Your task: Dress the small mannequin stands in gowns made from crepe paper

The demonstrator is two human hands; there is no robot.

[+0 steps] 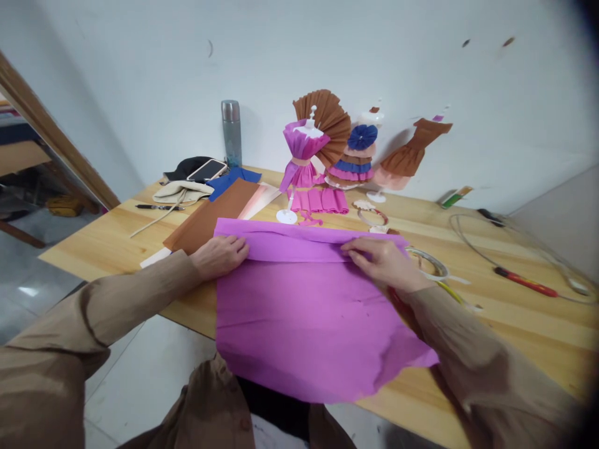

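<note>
My left hand (219, 254) presses down on the folded far edge of the purple paper sheet (304, 324) while my right hand (381, 262) pinches that fold. The sheet overhangs the counter's (515, 312) near edge.

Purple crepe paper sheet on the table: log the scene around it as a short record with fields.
sheet: purple crepe paper sheet, far edge folded over, near edge overhanging the light wooden table
left hand: flat on the fold's left end
right hand: fingertips on the fold's right part, grip unclear
behind: brown paper sheet; small mannequins in paper dresses
right side: red-handled tool
</note>
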